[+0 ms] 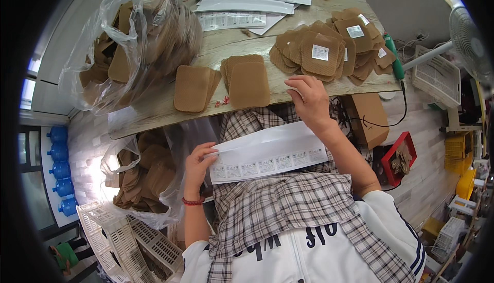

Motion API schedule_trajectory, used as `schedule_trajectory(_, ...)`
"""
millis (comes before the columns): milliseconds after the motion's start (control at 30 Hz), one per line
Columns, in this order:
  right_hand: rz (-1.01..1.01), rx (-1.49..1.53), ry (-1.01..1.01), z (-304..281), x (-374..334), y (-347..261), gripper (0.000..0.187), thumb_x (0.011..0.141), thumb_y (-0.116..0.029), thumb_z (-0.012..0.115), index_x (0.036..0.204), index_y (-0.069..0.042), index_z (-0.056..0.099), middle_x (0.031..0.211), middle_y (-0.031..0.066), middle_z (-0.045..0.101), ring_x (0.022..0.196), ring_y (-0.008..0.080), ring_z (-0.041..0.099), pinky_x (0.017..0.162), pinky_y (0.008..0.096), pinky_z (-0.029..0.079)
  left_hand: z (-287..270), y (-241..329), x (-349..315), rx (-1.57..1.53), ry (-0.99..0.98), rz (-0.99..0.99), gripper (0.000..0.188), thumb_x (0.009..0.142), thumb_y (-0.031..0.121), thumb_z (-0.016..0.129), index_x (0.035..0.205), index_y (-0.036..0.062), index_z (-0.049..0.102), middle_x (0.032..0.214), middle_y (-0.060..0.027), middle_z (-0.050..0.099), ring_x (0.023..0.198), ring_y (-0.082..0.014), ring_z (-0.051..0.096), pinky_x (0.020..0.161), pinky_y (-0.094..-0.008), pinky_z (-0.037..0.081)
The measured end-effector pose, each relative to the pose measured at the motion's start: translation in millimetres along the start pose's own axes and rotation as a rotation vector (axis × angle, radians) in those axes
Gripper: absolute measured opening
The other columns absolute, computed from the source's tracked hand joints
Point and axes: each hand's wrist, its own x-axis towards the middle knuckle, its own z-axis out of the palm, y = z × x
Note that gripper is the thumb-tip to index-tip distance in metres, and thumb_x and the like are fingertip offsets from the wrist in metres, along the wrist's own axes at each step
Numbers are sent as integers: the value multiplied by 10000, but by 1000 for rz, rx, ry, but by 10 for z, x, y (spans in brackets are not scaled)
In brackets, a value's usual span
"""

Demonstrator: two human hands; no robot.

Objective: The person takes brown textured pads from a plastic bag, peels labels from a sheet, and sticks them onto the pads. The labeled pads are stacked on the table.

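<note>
A long white sheet of printed labels [267, 154] lies across my lap on a plaid apron [288, 195]. My left hand [198, 165] grips the sheet at its left end, with the fingers over its edge. Above the sheet's right part, close to the table's front edge, is my right hand [311, 100]. Its fingers are bent and its thumb stands apart from them; no object shows between them. Just beyond it on the table sits a heap of brown mesh pads [321, 38], some bearing small white labels. Two stacks of plain brown pads [249, 82] [193, 88] lie farther left.
A clear plastic bag full of brown pads [149, 46] stands at the table's left, another bag [146, 170] below it. More label sheets [247, 5] lie at the back. A green-handled corded tool [395, 56] rests on the right edge. A red box [400, 158] and cardboard box [368, 121] stand right.
</note>
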Motion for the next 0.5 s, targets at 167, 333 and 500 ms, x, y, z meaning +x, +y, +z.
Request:
schedule_trajectory(167,89,-102,179,-207,75,367,127,819,-47,707,941,-80,702,934,57,669,891,277,618,784,373,480,-41,-67,35,-47,37,-85,143,846,-36,648,983,-34,688,1078,-128,703,1017,-161,632,886,-269,490)
schedule_trajectory(333,257,-166,331,-482,286,1035,153,859,-52,672,1005,-70,717,935,89,649,884,277,603,796,366,497,-5,36,42,19,119,34,71,897,-16,597,943,-34,649,1033,-119,712,967,-148,642,886,-272,488)
schedule_trajectory(500,405,20,300,-541,505,1492,168,872,-126,687,1031,-84,721,923,77,632,865,232,610,784,350,501,35,153,73,111,35,36,147,900,-16,571,1020,-24,654,1136,-118,683,1043,-173,621,930,-294,469)
